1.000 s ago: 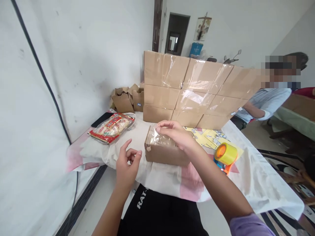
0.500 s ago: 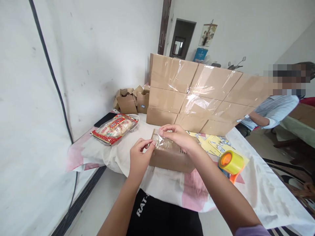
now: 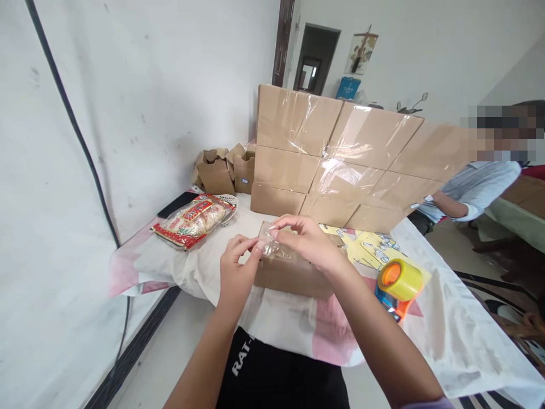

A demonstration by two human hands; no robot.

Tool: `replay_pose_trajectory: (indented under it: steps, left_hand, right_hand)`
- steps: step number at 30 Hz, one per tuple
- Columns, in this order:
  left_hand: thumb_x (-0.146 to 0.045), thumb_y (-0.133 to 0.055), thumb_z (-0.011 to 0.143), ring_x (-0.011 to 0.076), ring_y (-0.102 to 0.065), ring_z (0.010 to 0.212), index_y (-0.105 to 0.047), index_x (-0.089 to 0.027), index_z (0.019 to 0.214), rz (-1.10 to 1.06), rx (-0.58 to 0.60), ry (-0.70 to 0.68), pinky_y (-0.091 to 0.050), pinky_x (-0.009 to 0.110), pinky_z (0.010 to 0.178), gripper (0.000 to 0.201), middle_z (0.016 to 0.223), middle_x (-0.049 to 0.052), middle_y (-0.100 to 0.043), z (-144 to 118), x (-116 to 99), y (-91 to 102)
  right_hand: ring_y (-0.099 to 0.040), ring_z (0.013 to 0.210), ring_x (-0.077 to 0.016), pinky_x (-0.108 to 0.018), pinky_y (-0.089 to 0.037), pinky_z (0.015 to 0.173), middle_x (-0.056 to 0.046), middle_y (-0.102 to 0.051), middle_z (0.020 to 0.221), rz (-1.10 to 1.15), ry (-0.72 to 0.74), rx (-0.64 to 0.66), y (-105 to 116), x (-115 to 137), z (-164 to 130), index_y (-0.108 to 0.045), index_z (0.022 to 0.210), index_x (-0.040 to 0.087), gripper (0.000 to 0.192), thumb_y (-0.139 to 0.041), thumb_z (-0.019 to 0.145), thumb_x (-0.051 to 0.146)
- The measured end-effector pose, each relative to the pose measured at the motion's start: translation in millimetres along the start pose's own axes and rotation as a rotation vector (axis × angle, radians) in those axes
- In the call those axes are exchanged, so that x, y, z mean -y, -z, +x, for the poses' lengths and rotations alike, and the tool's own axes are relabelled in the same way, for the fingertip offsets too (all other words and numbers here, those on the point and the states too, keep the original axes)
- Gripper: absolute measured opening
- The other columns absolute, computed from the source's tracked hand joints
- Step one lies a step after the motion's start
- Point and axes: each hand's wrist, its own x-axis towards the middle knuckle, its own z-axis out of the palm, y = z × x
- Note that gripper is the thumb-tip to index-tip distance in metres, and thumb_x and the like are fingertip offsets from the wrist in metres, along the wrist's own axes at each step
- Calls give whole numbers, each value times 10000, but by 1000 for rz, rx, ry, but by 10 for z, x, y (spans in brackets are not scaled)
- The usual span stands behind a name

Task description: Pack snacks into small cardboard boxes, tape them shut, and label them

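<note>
A small brown cardboard box (image 3: 289, 275) lies on the cloth-covered table (image 3: 443, 329) in front of me, with clear tape (image 3: 269, 245) across its top. My left hand (image 3: 236, 271) is at the box's left end and pinches the edge of the tape between thumb and fingers. My right hand (image 3: 309, 241) rests over the top of the box, fingertips on the same crumpled piece of tape. A tape dispenser (image 3: 397, 286) with a yellow roll and orange core lies to the right of the box, untouched.
A wall of taped cardboard boxes (image 3: 340, 156) stands stacked behind. Open small boxes (image 3: 223, 170) sit at the back left, a red snack packet (image 3: 193, 220) on a white basket at the left. Yellow sticker sheets (image 3: 368, 247) lie by the stack. A person in a light shirt (image 3: 472, 190) sits at the right.
My left hand rose from below the table edge to the box's left end and took hold of the tape. My right hand stayed on the box top.
</note>
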Motion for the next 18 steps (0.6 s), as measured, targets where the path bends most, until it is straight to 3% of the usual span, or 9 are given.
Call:
replay_pose_trajectory:
  steps: [4,9,15,18]
  left_hand:
    - [-371,-434,1042,170,-540,841,-786,-248,974,-81,44,-23,-412,299,781,379,821,14,-565,-88,-53,-37]
    - [-315,-642,942,147,-486,727,-677,-208,759,8,34,-26,-378,287,705,215,710,-19,-513,-126,-75,-94]
    - [-274,-603,962,143,-470,714,-626,-207,741,64,8,-62,-359,289,688,232,697,-26,-485,-181,-120,-136]
    - [-287,-595,967,149,-474,722,-620,-207,750,88,-3,-44,-359,295,693,233,706,-22,-498,-208,-122,-143]
  right_hand:
    - [-643,910,-171,-296,-469,823,-7,-720,960,24,11,-39,-27,-12,-17,-735,814,216,118,-730,813,333]
    - [-654,857,-180,-315,-495,806,-14,-719,870,99,-14,-36,-2,-51,-18,-749,806,212,150,-748,799,361]
    - [-662,941,-192,-340,-503,868,-43,-674,998,-223,267,-309,-23,-183,-12,-748,711,222,166,-712,854,298]
    - [-671,929,-190,-336,-515,855,-41,-670,993,-311,362,-340,-57,-222,-12,-746,740,227,167,-689,890,276]
